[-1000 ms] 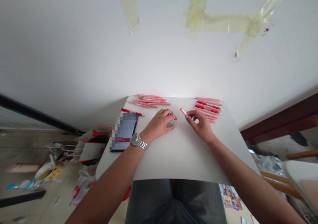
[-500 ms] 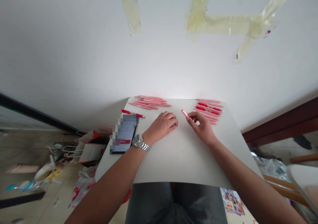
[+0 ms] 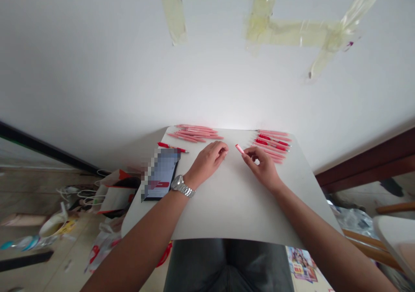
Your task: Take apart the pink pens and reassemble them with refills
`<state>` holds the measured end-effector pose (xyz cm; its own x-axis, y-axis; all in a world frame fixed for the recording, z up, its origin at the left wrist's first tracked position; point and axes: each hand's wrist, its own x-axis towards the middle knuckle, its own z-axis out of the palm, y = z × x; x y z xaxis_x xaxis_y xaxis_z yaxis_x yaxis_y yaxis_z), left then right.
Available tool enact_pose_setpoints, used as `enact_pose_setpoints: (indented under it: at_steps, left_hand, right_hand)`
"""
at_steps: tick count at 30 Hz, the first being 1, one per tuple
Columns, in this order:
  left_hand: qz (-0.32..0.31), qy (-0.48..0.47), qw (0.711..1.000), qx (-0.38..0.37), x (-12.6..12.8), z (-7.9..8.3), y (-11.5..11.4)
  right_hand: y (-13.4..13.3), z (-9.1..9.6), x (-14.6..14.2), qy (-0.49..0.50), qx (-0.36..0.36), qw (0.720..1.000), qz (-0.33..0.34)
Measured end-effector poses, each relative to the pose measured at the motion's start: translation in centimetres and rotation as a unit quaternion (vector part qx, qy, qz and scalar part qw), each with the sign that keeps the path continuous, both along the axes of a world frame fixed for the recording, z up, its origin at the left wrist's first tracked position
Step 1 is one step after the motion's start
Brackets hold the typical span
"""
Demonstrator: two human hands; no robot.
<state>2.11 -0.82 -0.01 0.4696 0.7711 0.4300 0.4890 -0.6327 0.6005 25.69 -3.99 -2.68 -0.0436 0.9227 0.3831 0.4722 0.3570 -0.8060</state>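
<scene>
My right hand (image 3: 263,166) pinches a short pink pen part (image 3: 239,148) at its fingertips, held just above the white table (image 3: 236,197). My left hand (image 3: 209,160), with a metal watch (image 3: 179,185) on the wrist, hovers over the table with fingers curled together; whether it holds anything I cannot make out. A row of pink pens (image 3: 196,133) lies beyond the left hand at the far edge. A second group of pink and red pens (image 3: 272,144) lies just beyond the right hand. One red pen (image 3: 171,147) lies alone near the phone.
A phone (image 3: 160,174) lies on the table's left side. A white wall with yellowish tape strips (image 3: 259,20) stands right behind the table. Bags (image 3: 112,195) and clutter sit on the floor at left. A chair (image 3: 394,240) stands at right.
My left hand has lifted slightly and moved toward the far edge, nearer the pen part. My right hand has stayed in place with the pink part.
</scene>
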Motion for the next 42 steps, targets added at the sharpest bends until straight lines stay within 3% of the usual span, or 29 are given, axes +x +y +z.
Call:
enact_pose_setpoints:
  at_steps: [5,10,16,29,42]
  left_hand:
    - [0.018,-0.122,0.991,-0.044,0.22,0.07,-0.06]
    - [0.004,-0.245,0.964,-0.106,0.48,-0.33,0.12]
    - [-0.002,-0.306,0.942,-0.137,0.66,-0.50,0.19]
    - [-0.008,-0.284,0.949,-0.139,0.82,-0.50,-0.09]
    - [-0.037,-0.261,0.955,-0.133,0.74,-0.54,-0.25]
  right_hand:
    - [-0.12,0.12,-0.10,-0.001,0.002,1.000,0.006]
    - [-0.27,0.25,-0.30,-0.007,0.010,1.000,0.027]
    - [-0.22,0.14,-0.36,-0.010,0.026,0.999,0.035]
    - [-0.33,0.25,-0.46,-0.039,0.055,0.997,0.048]
    - [-0.54,0.24,-0.61,-0.028,0.033,0.997,0.062]
